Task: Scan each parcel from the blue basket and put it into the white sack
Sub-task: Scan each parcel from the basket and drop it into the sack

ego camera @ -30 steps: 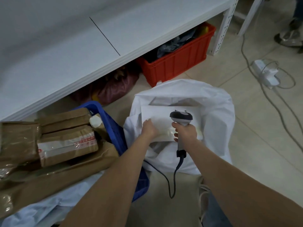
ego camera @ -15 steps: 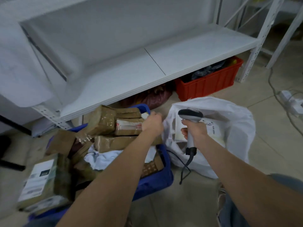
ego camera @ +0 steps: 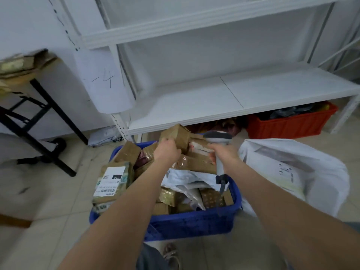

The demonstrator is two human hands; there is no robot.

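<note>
- Labelled parcel (ego camera: 112, 180) leans at the left end of the blue basket (ego camera: 194, 225), white label facing up. It is not yet picked, so I count it as unscanned.
- The blue basket sits on the floor in front of the person, heaped with brown taped boxes and grey poly mailers (ego camera: 187, 178). There are too many to count. Most of the job looks undone.
- Left hand (ego camera: 167, 151) is at the far side of the heap, fingers curled round a brown parcel (ego camera: 178, 136). The parcel is tilted, with its top end above the pile. Whether it is fully clear of the basket, cannot tell. Its label is not in view.
- Right hand (ego camera: 224, 154) has its fingers wrapped round the handle of the scanner (ego camera: 218, 138). The head is just beside the brown parcel and the cord hangs down over the basket. No beam is visible, so this parcel is likely about to be scanned, not scanned yet.
- White sack (ego camera: 321, 172) stands open on the floor, touching the basket's right side. At least one flat pale parcel (ego camera: 286, 172) with a label lies inside it, so some of the work is done. How many more are underneath is hidden.
- Left to do, as I judge it: scan the gripped parcel, drop it in the sack, then repeat for the whole heap.
- Red crate (ego camera: 292, 123) under the shelf (ego camera: 214, 98) at far right is not part of the task.
</note>
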